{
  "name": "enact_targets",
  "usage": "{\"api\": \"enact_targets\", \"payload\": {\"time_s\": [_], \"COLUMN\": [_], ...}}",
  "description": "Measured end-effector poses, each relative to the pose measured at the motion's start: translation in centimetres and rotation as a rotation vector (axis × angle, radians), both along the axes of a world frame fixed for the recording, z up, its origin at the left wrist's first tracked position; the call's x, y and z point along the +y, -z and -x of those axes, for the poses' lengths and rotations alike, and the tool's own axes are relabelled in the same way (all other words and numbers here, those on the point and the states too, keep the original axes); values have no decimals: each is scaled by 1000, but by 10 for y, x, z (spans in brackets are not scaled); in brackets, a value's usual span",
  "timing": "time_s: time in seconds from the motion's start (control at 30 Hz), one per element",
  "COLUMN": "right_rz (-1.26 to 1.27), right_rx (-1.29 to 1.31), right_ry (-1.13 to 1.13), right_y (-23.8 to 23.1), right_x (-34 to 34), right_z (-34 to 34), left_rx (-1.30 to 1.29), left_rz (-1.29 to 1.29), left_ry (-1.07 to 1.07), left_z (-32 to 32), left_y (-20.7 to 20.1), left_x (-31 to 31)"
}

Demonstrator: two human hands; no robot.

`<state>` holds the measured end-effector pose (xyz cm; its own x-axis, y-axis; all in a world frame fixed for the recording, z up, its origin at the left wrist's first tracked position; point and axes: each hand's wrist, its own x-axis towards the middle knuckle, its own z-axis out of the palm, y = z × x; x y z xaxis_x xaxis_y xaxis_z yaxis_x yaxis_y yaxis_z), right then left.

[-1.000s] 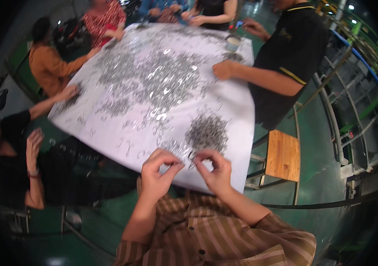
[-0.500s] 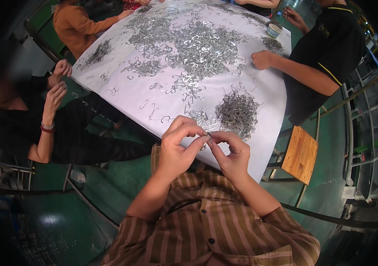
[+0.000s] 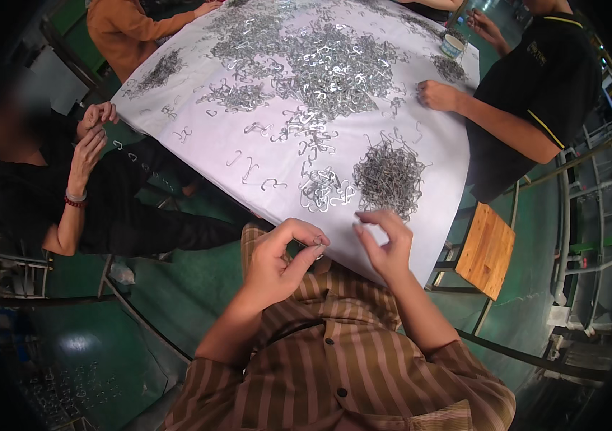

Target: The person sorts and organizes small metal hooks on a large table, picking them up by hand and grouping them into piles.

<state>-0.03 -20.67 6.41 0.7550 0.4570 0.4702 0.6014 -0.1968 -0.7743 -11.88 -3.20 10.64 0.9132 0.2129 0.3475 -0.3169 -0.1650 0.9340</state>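
Note:
At the table's near edge, my left hand (image 3: 270,267) pinches a small metal hook (image 3: 318,242) between thumb and fingertips; most of it is hidden by the fingers. My right hand (image 3: 393,248) is a little way to the right, thumb and fingers apart, nothing visible between them. Just beyond it lies a round heap of dark thin wire pieces (image 3: 390,179). Beside that heap, to its left, is a small group of shiny bent hooks (image 3: 324,189). A large spread of similar silver hooks (image 3: 338,68) covers the table's middle.
A white sheet covers the table (image 3: 212,172). Several people sit or stand around it, including one in black (image 3: 535,86) at right and one with a bracelet (image 3: 80,158) at left. A cup (image 3: 452,46) stands far right. A wooden stool (image 3: 487,251) is beside the table.
My hands have come apart. The left, still pinching the hook, moved slightly left and nearer me; the right let go and opened, moving right.

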Motion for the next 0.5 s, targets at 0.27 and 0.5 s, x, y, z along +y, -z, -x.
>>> {"api": "enact_targets", "payload": {"time_s": [0.27,0.5], "right_rz": [554,710], "right_rx": [-295,-300], "right_ry": [134,50], "right_y": [47,52], "right_x": [12,28], "right_z": [-50,-59], "left_rx": [39,75], "left_rz": [23,-5], "left_ry": [-37,-54], "left_z": [11,15], "left_y": [14,13], "left_x": [3,5]}}
